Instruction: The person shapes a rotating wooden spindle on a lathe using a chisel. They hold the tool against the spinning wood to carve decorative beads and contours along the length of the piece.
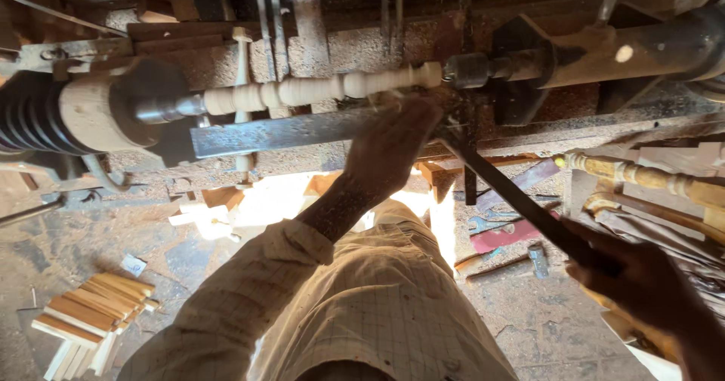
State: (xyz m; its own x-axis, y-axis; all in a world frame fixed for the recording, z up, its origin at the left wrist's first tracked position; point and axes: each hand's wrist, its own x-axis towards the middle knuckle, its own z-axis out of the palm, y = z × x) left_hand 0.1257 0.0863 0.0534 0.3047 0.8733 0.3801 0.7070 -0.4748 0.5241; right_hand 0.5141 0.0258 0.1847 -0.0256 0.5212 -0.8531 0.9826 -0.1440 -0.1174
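A pale turned wooden spindle (317, 90) is mounted across a lathe, between a wooden drive block (91, 113) at the left and a dark tailstock centre (472, 70) at the right. My left hand (389, 151) rests on the flat metal tool rest (287, 132) just below the spindle's right end, pressing down the tip of a long dark turning chisel (521, 203). My right hand (646, 279) grips the chisel's handle end at the lower right. The chisel's cutting edge is hidden behind my left hand.
A finished turned spindle (649, 178) lies at the right. A stack of short wooden slats (91, 313) sits on the dusty floor at lower left. Wood offcuts (223, 200), a hammer (536, 259) and a reddish tool (502, 237) lie on the floor beneath the lathe.
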